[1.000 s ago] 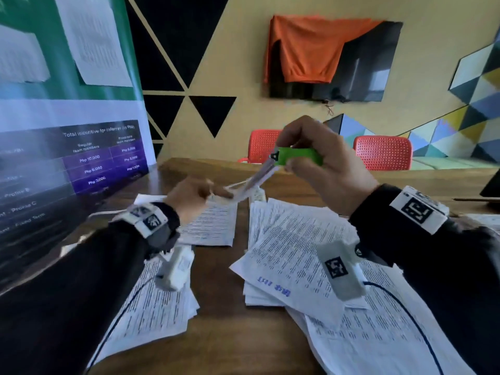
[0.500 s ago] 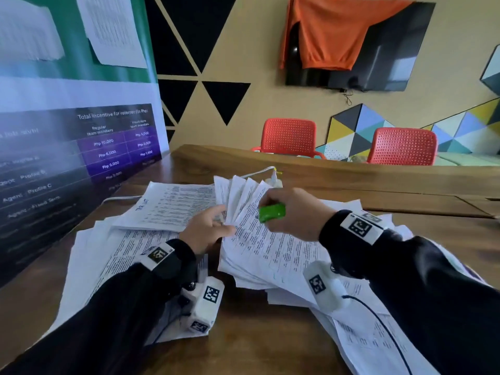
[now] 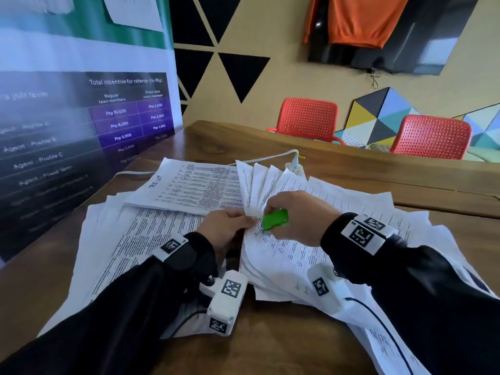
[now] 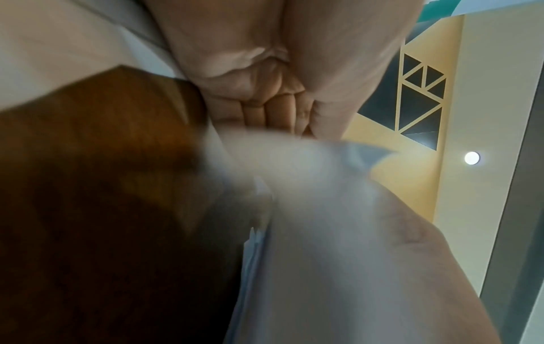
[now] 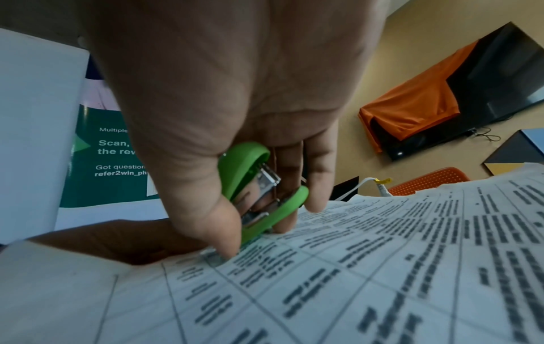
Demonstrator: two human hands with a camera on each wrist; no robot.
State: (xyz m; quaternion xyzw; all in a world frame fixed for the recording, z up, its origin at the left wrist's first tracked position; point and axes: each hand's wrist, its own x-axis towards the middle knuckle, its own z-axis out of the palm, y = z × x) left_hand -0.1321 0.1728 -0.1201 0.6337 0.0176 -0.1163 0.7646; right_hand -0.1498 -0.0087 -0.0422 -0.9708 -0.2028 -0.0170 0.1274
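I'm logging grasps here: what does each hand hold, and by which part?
The right hand grips the green stapler across its two arms; the left hand pinches the fanned papers at their near corner.

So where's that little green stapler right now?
In the head view the green stapler sits mid-table in the right hand, its nose at the corner of the fanned sheets that the left hand pinches.

Sm. green stapler [image 3: 275,219] w/ metal core, tilted nose-down at corner of printed paper sheaf [image 3: 281,253]; top sheets fanned upward, rest lying on table [image 3: 270,345].
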